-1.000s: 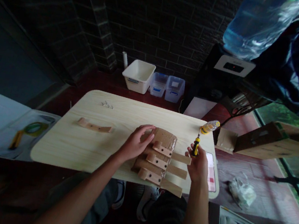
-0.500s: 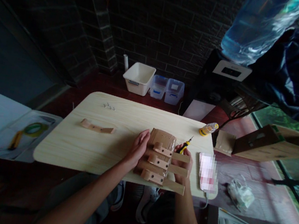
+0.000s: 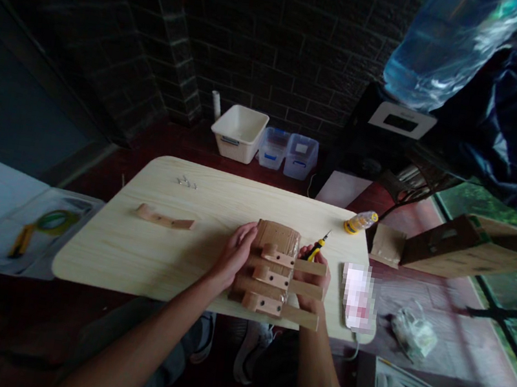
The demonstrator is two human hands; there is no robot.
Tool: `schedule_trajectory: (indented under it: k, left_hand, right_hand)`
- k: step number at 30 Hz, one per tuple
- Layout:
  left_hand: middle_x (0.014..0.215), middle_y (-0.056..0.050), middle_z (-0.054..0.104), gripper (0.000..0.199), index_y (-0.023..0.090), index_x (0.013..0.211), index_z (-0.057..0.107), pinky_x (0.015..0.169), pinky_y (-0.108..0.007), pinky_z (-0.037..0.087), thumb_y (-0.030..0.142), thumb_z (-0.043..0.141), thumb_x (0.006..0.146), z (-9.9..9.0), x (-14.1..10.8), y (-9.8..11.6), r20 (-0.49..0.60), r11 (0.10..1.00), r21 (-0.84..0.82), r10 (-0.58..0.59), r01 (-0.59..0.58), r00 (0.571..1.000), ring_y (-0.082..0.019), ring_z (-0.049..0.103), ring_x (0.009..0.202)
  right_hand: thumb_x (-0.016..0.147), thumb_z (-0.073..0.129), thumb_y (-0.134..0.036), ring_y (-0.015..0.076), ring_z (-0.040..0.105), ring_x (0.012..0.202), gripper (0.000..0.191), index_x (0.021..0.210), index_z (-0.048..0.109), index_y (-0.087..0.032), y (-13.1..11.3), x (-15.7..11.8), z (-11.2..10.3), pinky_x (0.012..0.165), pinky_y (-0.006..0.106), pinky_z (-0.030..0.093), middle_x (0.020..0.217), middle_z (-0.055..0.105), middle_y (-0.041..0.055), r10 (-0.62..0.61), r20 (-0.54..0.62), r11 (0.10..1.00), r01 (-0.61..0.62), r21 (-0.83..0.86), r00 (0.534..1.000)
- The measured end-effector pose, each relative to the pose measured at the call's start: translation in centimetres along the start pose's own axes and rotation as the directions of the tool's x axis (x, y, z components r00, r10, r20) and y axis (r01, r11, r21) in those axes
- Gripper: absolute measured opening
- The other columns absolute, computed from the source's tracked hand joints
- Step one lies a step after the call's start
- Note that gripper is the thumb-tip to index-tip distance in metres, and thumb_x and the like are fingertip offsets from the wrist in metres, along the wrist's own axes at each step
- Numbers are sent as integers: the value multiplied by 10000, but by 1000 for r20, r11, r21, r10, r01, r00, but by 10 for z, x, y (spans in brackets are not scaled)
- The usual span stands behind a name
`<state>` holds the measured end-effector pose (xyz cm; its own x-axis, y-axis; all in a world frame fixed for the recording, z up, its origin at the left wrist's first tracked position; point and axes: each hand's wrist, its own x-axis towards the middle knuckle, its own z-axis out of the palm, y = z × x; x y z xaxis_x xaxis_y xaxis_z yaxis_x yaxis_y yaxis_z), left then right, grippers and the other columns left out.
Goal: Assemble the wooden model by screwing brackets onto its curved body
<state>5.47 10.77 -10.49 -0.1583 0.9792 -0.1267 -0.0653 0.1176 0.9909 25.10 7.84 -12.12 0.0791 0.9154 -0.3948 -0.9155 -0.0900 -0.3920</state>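
Observation:
A brown cardboard piece [image 3: 280, 235] with three wooden hook-shaped strips screwed across it is between my hands near the table's front edge. My left hand [image 3: 235, 254] grips its left edge, thumb on top. On the right, my right hand [image 3: 319, 275] is partly hidden behind the wooden strips; it holds a yellow-black screwdriver [image 3: 315, 249], tip pointing up and away. A loose wooden hook strip [image 3: 166, 220] lies at the left of the table. Several small metal screws [image 3: 186, 182] rest near the back left.
On the table [image 3: 221, 181], a yellow-capped bottle [image 3: 360, 223] stands at the back right and a phone [image 3: 356, 297] with a cable lies at the right. Bins [image 3: 239, 135] sit on the floor behind. An open case [image 3: 45, 225] is at the left, a cardboard box [image 3: 470, 247] at the right.
The cardboard piece and both hands have shifted slightly left and up in the view. The screwdriver has moved a little left with my right hand. The grips look the same.

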Motion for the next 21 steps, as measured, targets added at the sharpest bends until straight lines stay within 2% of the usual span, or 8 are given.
schedule_trajectory:
  k: [2, 5, 9, 12, 16, 21]
  left_hand:
    - [1348, -87, 668, 361, 237, 1182, 668, 1164, -427, 428, 496, 591, 943, -2, 3, 2, 1, 998, 8, 66, -66, 998, -256, 576, 1319]
    - [1357, -98, 658, 370, 231, 1201, 652, 1149, -419, 442, 496, 589, 950, -6, 7, 8, 41, 979, 44, 197, -199, 979, -248, 581, 1311]
    - [1316, -103, 676, 356, 228, 1195, 657, 1104, -410, 473, 487, 573, 967, -10, 9, 14, 110, 949, 117, 280, -292, 954, -240, 621, 1248]
    - [1262, -102, 701, 343, 228, 1173, 667, 1066, -406, 496, 486, 567, 971, -12, 11, 15, 130, 936, 160, 293, -312, 947, -239, 648, 1196]
    - [1201, -97, 724, 315, 225, 1131, 680, 1023, -392, 524, 472, 568, 970, -15, 16, 13, 150, 915, 214, 316, -343, 937, -233, 671, 1142]
    - [1148, -76, 722, 243, 229, 1089, 681, 954, -371, 560, 415, 586, 966, -19, 21, 16, 254, 830, 327, 384, -453, 888, -207, 692, 1039]
  right_hand:
    - [847, 714, -307, 137, 716, 852, 83, 912, 719, -257, -5, 0, -2, 846, 275, 573, 876, 768, -32, -12, -26, 998, 10, -66, 1000]
    - [812, 759, -359, 155, 720, 893, 179, 975, 726, -290, -17, 0, -11, 788, 280, 581, 936, 778, -40, -100, -79, 965, 78, -251, 992]
    - [746, 806, -399, 180, 714, 844, 379, 1103, 737, -293, -34, -2, -27, 658, 268, 554, 949, 783, -21, -202, -153, 853, 97, -512, 967]
    - [673, 841, -371, 181, 696, 820, 471, 1116, 741, -243, -39, -4, -37, 662, 279, 530, 994, 782, 16, -292, -154, 751, 127, -648, 944]
    - [592, 813, -298, 219, 692, 808, 505, 1075, 727, -176, -41, -6, -44, 673, 320, 524, 959, 776, 60, -343, -66, 583, 158, -797, 937]
    - [611, 721, -334, 233, 671, 713, 438, 1012, 705, -160, -47, -8, -49, 623, 325, 506, 817, 750, 57, -376, 52, 251, 156, -956, 925]
